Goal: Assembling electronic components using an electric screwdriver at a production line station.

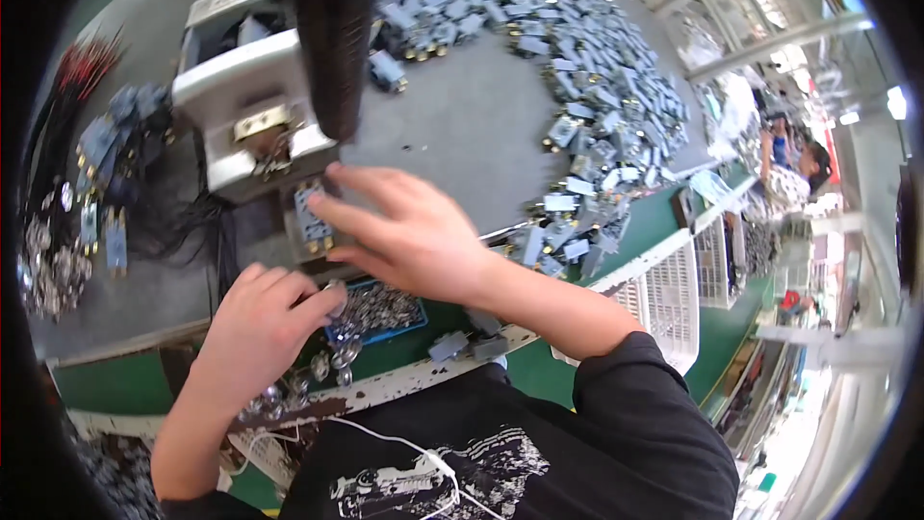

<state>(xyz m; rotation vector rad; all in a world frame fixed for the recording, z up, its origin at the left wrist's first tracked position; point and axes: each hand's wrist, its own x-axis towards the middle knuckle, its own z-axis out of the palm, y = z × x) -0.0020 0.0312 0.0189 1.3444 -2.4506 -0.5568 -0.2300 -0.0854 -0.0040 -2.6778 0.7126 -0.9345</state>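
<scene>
My right hand (414, 231) reaches over a small blue-grey block with brass terminals (313, 220), lying under the press head. Its index fingertip rests on the block's upper end, the thumb against the lower end, and the other fingers stretch toward the machine. My left hand (265, 323) is closed in a pinch above the front edge of the bench, on a small shiny metal part (337, 297) partly hidden by the fingers. Beside it stands a blue tray (395, 332) of small metal parts, with several shiny round pieces (345, 356) near its left side.
The white bench machine (241, 77) with a dark column (322, 39) rises just ahead. Many blue-grey blocks (597, 87) spread in an arc at the right. Black wires (183, 231), more blocks (115, 140) and metal parts (53, 274) lie left. White crates (664, 299) stand beyond the bench edge.
</scene>
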